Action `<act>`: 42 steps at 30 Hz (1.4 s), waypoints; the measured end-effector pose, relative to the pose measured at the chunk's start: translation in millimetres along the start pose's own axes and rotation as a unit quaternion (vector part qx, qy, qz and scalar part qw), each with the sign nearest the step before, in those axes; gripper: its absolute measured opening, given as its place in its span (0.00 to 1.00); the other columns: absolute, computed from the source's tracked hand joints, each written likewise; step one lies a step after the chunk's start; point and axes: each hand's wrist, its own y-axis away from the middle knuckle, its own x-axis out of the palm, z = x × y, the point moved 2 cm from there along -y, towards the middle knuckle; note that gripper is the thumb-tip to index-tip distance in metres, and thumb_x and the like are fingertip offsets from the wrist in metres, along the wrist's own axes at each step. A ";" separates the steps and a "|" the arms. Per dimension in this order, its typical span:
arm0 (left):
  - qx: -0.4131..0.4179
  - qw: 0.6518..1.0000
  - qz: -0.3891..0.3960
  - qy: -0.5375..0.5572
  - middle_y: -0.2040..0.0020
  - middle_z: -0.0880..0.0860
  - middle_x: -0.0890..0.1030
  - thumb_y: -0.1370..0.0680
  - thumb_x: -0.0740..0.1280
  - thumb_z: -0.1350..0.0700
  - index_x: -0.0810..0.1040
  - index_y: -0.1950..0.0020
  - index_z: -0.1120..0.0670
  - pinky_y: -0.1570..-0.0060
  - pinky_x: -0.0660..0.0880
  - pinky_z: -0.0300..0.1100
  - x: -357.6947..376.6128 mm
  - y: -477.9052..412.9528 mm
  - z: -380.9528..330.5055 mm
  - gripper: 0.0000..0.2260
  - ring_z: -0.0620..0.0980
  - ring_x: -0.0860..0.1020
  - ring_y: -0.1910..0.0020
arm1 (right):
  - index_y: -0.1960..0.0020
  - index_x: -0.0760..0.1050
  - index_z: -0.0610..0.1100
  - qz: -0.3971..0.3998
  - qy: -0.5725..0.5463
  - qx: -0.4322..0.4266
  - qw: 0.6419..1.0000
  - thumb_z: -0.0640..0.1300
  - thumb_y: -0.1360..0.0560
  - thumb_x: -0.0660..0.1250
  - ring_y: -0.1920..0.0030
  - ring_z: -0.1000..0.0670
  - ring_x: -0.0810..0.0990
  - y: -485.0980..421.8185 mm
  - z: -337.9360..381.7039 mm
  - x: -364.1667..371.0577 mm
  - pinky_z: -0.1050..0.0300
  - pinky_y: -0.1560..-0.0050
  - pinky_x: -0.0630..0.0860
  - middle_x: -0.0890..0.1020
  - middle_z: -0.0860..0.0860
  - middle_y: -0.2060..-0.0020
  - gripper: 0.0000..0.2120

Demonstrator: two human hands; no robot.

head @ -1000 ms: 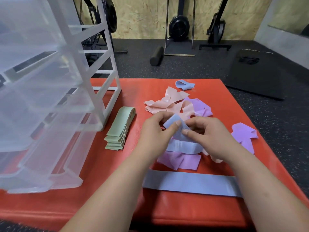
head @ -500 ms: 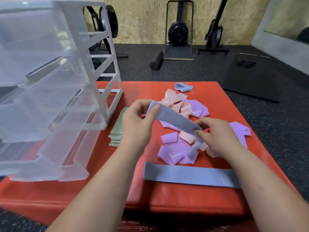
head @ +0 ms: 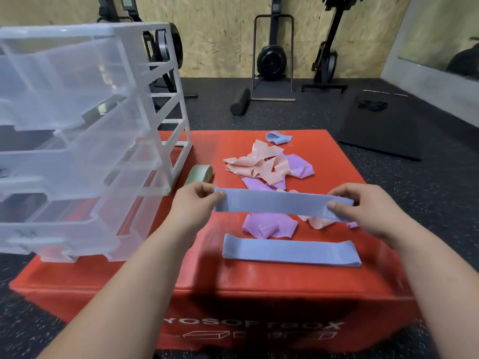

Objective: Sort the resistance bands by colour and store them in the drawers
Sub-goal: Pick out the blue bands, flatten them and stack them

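Both hands pinch one flat, woven-looking blue band (head: 277,202), the left hand (head: 193,203) at one end and the right hand (head: 363,208) at the other, so it runs straight between them above the ribbed red soft box (head: 233,288). Nearer than the hands lies a second blue band (head: 290,251), flat. Beyond them, glossy pink bands (head: 256,164) and purple bands (head: 269,224) lie crumpled. A folded green stack (head: 199,173) sits past the left hand, beside the translucent plastic drawer unit (head: 77,151).

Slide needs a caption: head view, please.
Left hand and right hand pinch a blue resistance band flat above the red box.
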 end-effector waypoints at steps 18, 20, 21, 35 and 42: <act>0.063 0.917 0.055 -0.391 0.60 0.45 0.84 0.28 0.77 0.51 0.78 0.54 0.46 0.57 0.79 0.45 15.1 39.1 14.8 0.09 0.48 0.82 0.57 | 0.48 0.83 0.54 -0.005 0.121 0.075 0.990 0.40 0.27 0.75 0.59 0.49 0.81 47.1 -37.8 7.1 0.60 0.60 0.72 0.83 0.52 0.62 0.12; 0.072 0.911 0.050 -0.404 0.59 0.45 0.83 0.28 0.77 0.52 0.78 0.55 0.46 0.55 0.80 0.46 17.0 39.7 14.6 0.09 0.49 0.82 0.56 | 0.48 0.83 0.53 -0.012 0.121 0.076 0.990 0.38 0.27 0.74 0.59 0.50 0.82 48.9 -37.0 9.0 0.60 0.59 0.72 0.84 0.52 0.62 0.12; 0.076 0.909 0.048 -0.408 0.58 0.45 0.83 0.28 0.77 0.52 0.78 0.55 0.46 0.55 0.80 0.47 17.9 39.6 14.5 0.09 0.50 0.82 0.56 | 0.48 0.83 0.53 -0.013 0.124 0.077 0.989 0.39 0.27 0.74 0.58 0.50 0.82 49.3 -36.2 9.9 0.59 0.59 0.72 0.84 0.52 0.61 0.12; 0.129 0.856 0.073 -0.495 0.56 0.46 0.83 0.28 0.71 0.54 0.76 0.54 0.45 0.57 0.78 0.46 24.7 37.9 24.3 0.07 0.54 0.81 0.52 | 0.47 0.84 0.51 0.003 0.198 0.070 0.978 0.38 0.28 0.73 0.59 0.52 0.81 49.2 -45.3 21.0 0.56 0.57 0.73 0.83 0.55 0.62 0.13; 0.200 0.842 0.102 -0.490 0.47 0.48 0.77 0.25 0.76 0.48 0.80 0.41 0.46 0.47 0.78 0.50 23.5 35.2 17.7 0.15 0.53 0.78 0.45 | 0.39 0.82 0.56 0.016 0.230 0.035 0.973 0.45 0.25 0.74 0.44 0.48 0.82 49.2 -39.1 13.2 0.52 0.41 0.77 0.83 0.51 0.40 0.16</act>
